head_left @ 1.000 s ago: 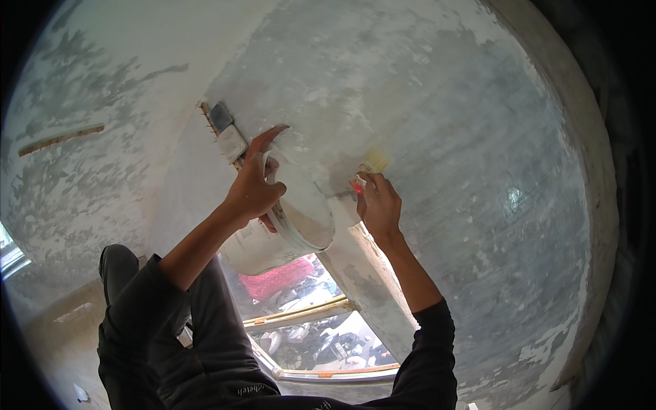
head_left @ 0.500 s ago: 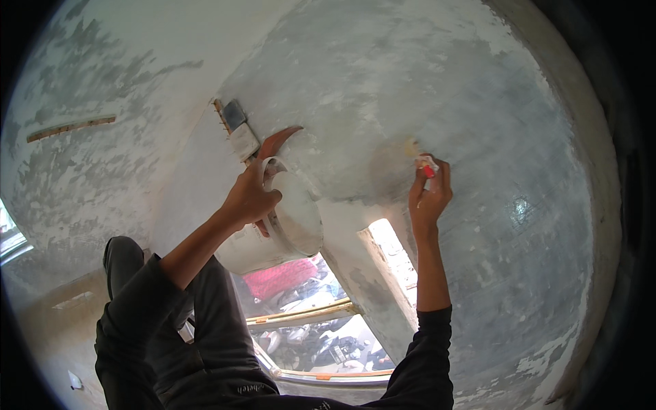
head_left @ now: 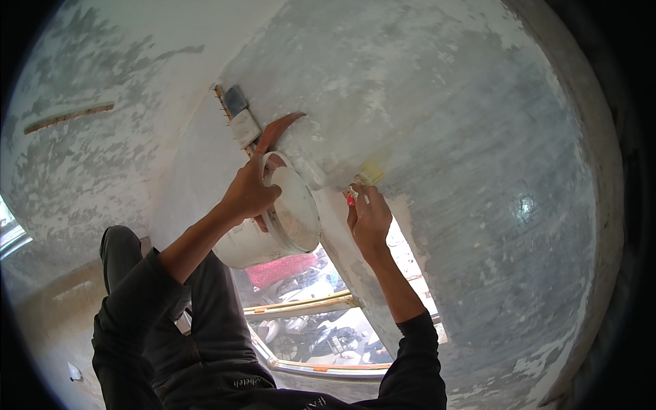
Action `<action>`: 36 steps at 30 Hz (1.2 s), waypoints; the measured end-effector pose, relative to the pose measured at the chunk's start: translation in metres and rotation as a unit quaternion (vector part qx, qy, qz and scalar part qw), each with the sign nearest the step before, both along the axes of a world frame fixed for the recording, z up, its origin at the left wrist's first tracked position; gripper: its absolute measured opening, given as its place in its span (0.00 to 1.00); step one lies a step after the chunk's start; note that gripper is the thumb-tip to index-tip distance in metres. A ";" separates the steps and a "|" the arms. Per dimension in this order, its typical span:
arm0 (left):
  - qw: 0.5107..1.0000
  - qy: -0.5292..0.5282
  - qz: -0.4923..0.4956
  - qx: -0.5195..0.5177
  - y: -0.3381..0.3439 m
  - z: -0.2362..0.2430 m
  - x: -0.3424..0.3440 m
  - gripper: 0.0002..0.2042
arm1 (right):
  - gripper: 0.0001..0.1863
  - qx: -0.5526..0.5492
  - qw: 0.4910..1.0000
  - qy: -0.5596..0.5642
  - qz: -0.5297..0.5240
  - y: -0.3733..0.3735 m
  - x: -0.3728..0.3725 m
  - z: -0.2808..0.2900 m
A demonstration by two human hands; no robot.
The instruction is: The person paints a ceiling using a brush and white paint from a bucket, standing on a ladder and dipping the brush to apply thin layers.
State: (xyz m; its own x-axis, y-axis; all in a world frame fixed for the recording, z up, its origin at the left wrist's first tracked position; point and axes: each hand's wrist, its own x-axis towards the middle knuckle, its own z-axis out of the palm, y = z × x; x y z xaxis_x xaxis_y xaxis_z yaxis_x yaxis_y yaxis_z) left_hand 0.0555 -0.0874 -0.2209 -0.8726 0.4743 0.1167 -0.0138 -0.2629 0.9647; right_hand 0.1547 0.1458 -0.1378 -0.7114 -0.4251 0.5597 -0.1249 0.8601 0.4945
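Note:
My left hand (head_left: 251,188) is closed on the rim of a white plastic bucket (head_left: 246,240), thumb over the edge. The bucket is tilted, with its mouth toward the right; how much is inside I cannot make out. A reddish-brown curved piece (head_left: 279,131) sticks out above that hand, its kind unclear. My right hand (head_left: 371,220) grips a paintbrush (head_left: 370,173) with a red part on its handle. Its pale yellow bristles lie against the grey patchy wall (head_left: 471,184), just above the narrow bright opening and right of the bucket's mouth.
An electrical switch box (head_left: 244,128) and a nail-studded wooden strip sit on the wall above the bucket. Below is a window (head_left: 321,335) with a wooden frame. Another wooden strip (head_left: 68,118) is at the far left. My bent leg (head_left: 123,263) is at lower left.
My right hand has moved left and down across the wall with the paintbrush, closer to the bucket. My left hand and the bucket have hardly moved.

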 end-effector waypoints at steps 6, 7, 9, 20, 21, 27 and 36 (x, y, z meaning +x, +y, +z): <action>1.000 -0.004 0.006 -0.022 -0.008 -0.002 0.000 0.28 | 0.08 -0.127 0.990 0.018 0.056 -0.010 0.004 0.000; 1.000 -0.003 0.007 -0.024 -0.007 -0.005 -0.001 0.27 | 0.07 -0.151 0.986 0.031 0.060 -0.001 0.000 0.007; 0.999 0.015 0.022 -0.036 -0.003 -0.017 -0.006 0.26 | 0.05 -0.163 0.983 0.062 0.055 0.013 -0.003 0.029; 0.999 -0.009 0.017 -0.035 -0.008 -0.030 -0.005 0.22 | 0.07 -0.006 0.986 0.145 0.080 0.019 -0.006 0.050; 0.999 -0.011 0.017 -0.034 -0.007 -0.032 -0.005 0.22 | 0.10 0.027 0.991 0.125 0.046 0.021 -0.005 0.037; 0.999 -0.026 0.015 -0.025 -0.008 -0.044 -0.005 0.22 | 0.11 -0.235 0.970 -0.060 0.014 0.025 -0.011 -0.054; 0.998 -0.029 0.042 -0.031 -0.016 -0.057 -0.005 0.22 | 0.06 -0.226 0.972 -0.006 0.062 -0.015 -0.006 -0.037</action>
